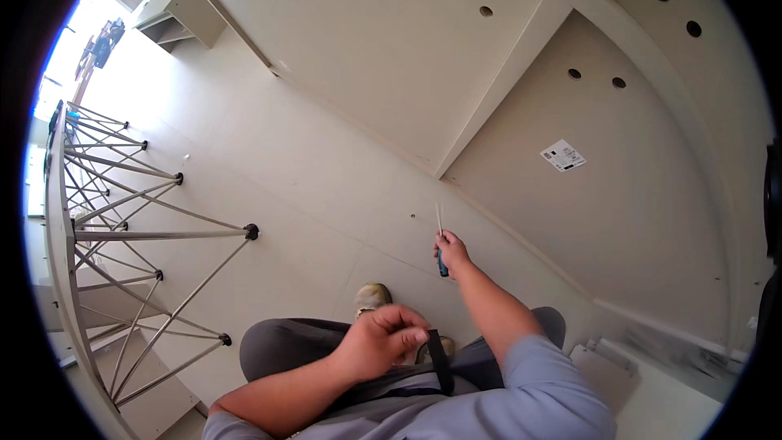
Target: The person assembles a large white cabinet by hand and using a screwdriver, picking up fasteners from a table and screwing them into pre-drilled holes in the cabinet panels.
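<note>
My right hand is closed around a screwdriver with a teal and black handle. Its thin pale shaft points away from me, over the floor beside the cabinet's lower edge. Close to my body, my left hand has its fingers curled and the thumb pressed to them; whatever may be in the pinch is hidden. A black strap hangs right by those fingertips, and I cannot tell whether they touch it. A large pale cabinet with round holes and a white label stands ahead on the right.
On the left is a folding metal frame with crossed legs and black end caps. An open box-like cabinet stands far left. A small dark piece lies on the floor. White boards are at the lower right.
</note>
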Demonstrator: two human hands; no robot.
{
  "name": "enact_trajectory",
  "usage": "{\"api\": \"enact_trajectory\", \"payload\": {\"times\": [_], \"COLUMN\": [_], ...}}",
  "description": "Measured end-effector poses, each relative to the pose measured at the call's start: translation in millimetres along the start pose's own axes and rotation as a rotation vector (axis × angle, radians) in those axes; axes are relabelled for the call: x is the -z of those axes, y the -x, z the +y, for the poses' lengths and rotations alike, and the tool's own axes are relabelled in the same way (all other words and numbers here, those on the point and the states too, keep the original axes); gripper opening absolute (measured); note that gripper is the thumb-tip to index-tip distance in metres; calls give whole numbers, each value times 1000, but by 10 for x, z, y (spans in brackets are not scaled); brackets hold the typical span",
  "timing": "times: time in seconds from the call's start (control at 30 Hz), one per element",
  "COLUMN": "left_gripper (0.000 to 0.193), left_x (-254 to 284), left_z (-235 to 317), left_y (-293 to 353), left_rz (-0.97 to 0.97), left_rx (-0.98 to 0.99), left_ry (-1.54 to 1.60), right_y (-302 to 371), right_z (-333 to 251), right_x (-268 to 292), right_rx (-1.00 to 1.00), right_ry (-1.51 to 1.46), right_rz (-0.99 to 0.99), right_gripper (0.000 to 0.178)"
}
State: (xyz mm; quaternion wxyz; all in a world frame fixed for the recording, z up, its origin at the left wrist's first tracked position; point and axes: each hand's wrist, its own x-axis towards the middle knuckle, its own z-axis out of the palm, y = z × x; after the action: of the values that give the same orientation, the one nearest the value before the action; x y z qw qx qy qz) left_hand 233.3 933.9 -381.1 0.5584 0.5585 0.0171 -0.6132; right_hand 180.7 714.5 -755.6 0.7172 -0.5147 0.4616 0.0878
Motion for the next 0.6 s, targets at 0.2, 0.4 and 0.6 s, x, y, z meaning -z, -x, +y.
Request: {"api": "enact_trajectory", "payload": {"times": [0.2, 0.4, 0.6], "left_gripper": [16, 24, 20], "left_x": [325, 415, 244], "left_z": [204, 461, 654], "left_y": [-375, -586, -801], "left_rz": [312, 303, 194], "left_rx": [-389, -516, -557], "left_ry": [338, 339, 97], "right_y": [1111, 2426, 2707], "right_z": [-985, -2100, -2173], "right_x": [104, 217, 289], "right_rx": [321, 840, 860], "right_ry": [319, 705, 792], "right_rz": [-308, -328, -136], "right_gripper": [37, 35, 34]}}
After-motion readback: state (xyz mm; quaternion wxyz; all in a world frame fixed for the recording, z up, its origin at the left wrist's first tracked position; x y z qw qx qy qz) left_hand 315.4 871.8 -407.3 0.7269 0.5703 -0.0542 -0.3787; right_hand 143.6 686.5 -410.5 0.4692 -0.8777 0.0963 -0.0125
